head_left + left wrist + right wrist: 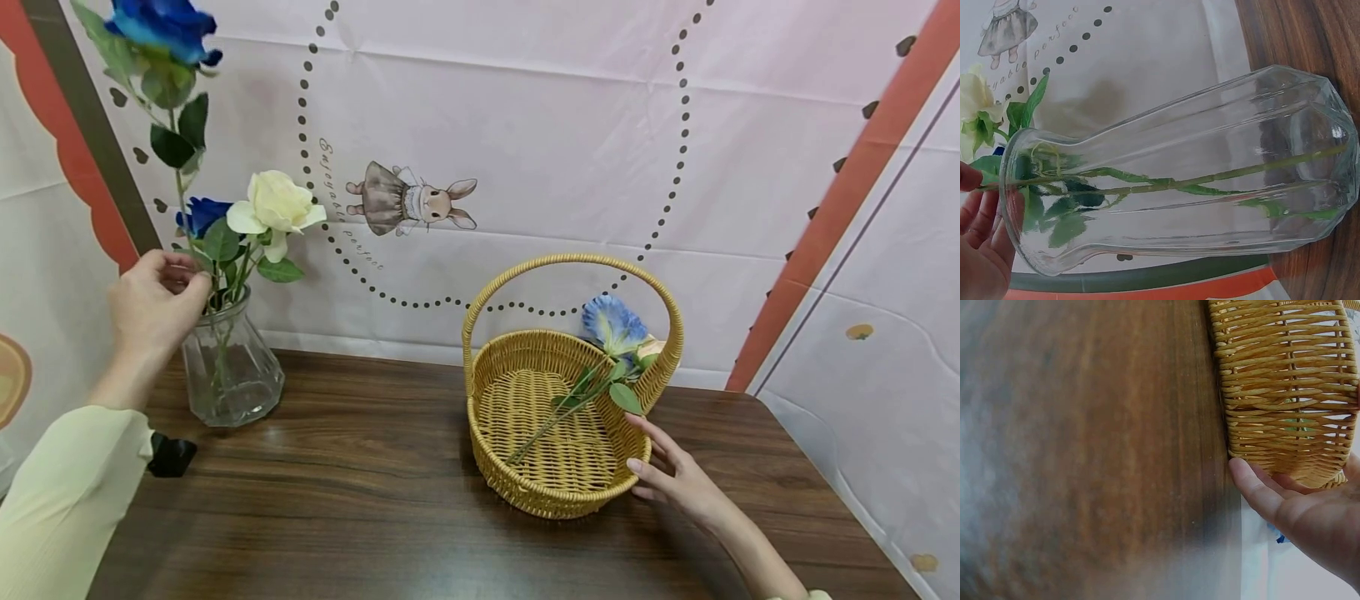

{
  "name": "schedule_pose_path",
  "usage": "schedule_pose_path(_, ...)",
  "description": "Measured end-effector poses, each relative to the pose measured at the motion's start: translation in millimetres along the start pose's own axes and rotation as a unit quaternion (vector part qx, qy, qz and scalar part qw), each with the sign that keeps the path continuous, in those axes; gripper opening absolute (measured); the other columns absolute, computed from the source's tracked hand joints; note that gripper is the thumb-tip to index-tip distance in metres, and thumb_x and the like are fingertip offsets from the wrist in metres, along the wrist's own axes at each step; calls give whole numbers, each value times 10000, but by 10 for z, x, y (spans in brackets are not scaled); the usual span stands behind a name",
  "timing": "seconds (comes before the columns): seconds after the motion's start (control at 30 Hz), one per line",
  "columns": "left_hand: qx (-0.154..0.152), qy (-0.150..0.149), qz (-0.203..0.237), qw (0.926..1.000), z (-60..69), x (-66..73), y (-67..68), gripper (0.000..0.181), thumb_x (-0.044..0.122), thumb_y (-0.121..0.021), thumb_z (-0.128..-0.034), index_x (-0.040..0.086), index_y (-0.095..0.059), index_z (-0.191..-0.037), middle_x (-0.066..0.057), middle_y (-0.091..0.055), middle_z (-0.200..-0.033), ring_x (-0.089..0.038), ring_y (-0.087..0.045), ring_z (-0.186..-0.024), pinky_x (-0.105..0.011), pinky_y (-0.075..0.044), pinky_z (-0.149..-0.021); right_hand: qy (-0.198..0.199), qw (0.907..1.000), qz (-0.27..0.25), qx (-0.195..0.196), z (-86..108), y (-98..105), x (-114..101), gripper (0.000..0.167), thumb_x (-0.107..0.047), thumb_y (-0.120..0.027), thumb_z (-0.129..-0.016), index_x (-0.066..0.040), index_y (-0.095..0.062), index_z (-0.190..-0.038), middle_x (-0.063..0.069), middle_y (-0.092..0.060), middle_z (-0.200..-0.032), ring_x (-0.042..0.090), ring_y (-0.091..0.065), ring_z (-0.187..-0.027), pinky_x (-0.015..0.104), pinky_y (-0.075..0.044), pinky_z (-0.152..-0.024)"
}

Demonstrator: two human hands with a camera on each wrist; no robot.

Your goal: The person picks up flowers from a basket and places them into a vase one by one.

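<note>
At the left in the head view, my left hand (153,308) pinches the stem of a tall blue rose (165,33) at the vase mouth. The clear glass vase (234,375) also has a white rose (276,204) and a lower blue rose (204,217) in it; the left wrist view shows stems (1175,184) inside the glass. My right hand (678,479) rests against the right side of the wicker basket (555,500), fingers nearly straight. Inside the basket leans a blue flower (613,325) on a green stem, with a pale flower (651,350) partly behind it.
Both vessels stand on a dark wooden table (360,500). A printed cloth (525,125) with a rabbit picture hangs behind. Beside the left sleeve (75,492) lies a small black object (171,455). The basket's tall handle (573,260) arches over it.
</note>
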State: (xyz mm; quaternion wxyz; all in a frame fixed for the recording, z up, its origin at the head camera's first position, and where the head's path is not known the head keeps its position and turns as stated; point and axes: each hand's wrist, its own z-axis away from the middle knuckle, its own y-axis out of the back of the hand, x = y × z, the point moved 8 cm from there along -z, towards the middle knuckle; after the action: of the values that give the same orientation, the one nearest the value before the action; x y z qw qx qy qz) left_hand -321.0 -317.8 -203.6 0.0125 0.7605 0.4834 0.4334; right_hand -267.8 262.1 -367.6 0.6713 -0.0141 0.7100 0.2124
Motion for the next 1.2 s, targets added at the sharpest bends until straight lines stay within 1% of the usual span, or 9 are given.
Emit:
schedule_pose_path(0.17, -93, 30, -36, 9999, -21, -9, -8, 278, 262, -545, -826, 52, -598, -1000, 351, -389, -631, 161, -398, -555, -105, -327, -531, -38, 10000, -3, 13, 3, -1, 8, 591, -133, -459, -955, -146, -144, -1455, 325, -50, -1437, 476, -265, -1226, 385, -499, -790)
schedule_pose_path(0.3, -240, 9, -73, 9997, -8, -27, -11, 305, 236, -548, -820, 21, -599, -1032, 238, -496, -675, 159, -401, -560, -98, -336, -518, -51, 10000, 0, 25, 1, -3, 9, 592, -131, -461, -954, -133, -141, -1453, 320, -45, -1441, 481, -255, -1229, 386, -499, -790)
schedule_pose_path(0.37, -258, 2, 8, 9997, 5, -37, -2, 304, 215, -543, -817, 11, -600, -1035, 224, -507, -685, 157, -409, -563, -89, -339, -516, -47, 10000, 2, 8, 0, -6, 6, 595, -132, -457, -956, -127, -133, -1454, 320, -33, -1443, 488, -240, -1235, 391, -498, -792)
schedule_pose_path(0.53, -279, -4, 245, 9993, 46, -47, 33, 313, 222, -554, -833, 7, -588, -1058, 343, -422, -671, 152, -424, -594, -74, -337, -548, -103, 9999, -11, 17, -2, -6, 6, 601, -136, -458, -956, -121, -124, -1455, 314, -27, -1448, 491, -220, -1247, 404, -495, -799)
schedule_pose_path(0.67, -203, -34, 416, 9989, 88, -28, 88, 229, 218, -570, -833, 70, -605, -1005, 355, -441, -671, 138, -439, -612, -81, -337, -570, -140, 9999, -6, 27, -6, -6, 13, 600, -135, -458, -955, -116, -124, -1454, 316, -38, -1446, 485, -228, -1246, 407, -494, -803)
schedule_pose_path(0.8, -168, -89, 624, 9979, 140, 8, 130, 104, 197, -596, -821, 197, -604, -924, 366, -472, -662, 149, -463, -605, -68, -342, -568, -122, 9999, -12, 17, -7, -8, 11, 599, -133, -459, -955, -112, -126, -1452, 319, -42, -1444, 483, -233, -1242, 403, -494, -801)
schedule_pose_path(1.0, -466, -210, 994, 9937, 259, 109, 108, 144, 162, -623, -818, 278, -586, -894, 348, -512, -687, 142, -492, -615, -46, -360, -548, -34, 10000, -8, 22, -2, -6, -7, 594, -133, -465, -952, -128, -142, -1451, 327, -51, -1439, 482, -246, -1233, 390, -499, -790)
schedule_pose_path(1.13, -681, -258, 1356, 9881, 344, 196, 55, 164, 137, -647, -815, 262, -603, -911, 314, -547, -719, 126, -519, -640, -44, -378, -561, -30, 10000, -19, 9, 3, -9, -3, 595, -136, -467, -951, -133, -143, -1451, 332, -50, -1436, 486, -244, -1232, 387, -499, -789)
schedule_pose_path(1.2, -779, -263, 1393, 9868, 392, 243, 22, 144, 146, -655, -818, 177, -620, -955, 300, -552, -734, 114, -525, -658, -50, -386, -563, -41, 10000, -23, 2, 5, -10, -5, 594, -135, -464, -952, -140, -143, -1452, 333, -46, -1436, 488, -241, -1234, 388, -497, -792)
